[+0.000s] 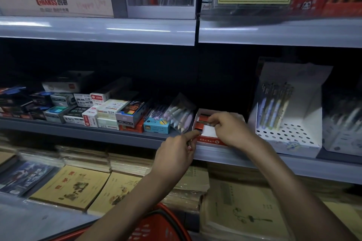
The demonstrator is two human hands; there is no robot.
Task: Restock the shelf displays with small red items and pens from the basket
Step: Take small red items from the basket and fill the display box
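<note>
Two hands work at one red-and-white cardboard display tray point(210, 140), which sits at the front edge of the grey metal shelf point(78, 129). Your right hand point(230, 129) reaches in from four o'clock, pinches one of the small red items point(201, 122) stacked at the tray's ten o'clock corner, and covers much of the interior. Your left hand point(176, 154) has curled fingers, its index tip on the tray's seven o'clock corner; whether it holds anything cannot be told.

- Nine o'clock of tray, just beside: clear packet of pastel pens point(180, 116); blue carton point(156, 126).
- Three o'clock: white perforated pen stand point(290, 136).
- Six o'clock, under your forearms: red plastic basket point(156, 225), contents hidden.
- Lower tier: yellow-covered notebooks point(72, 184).
</note>
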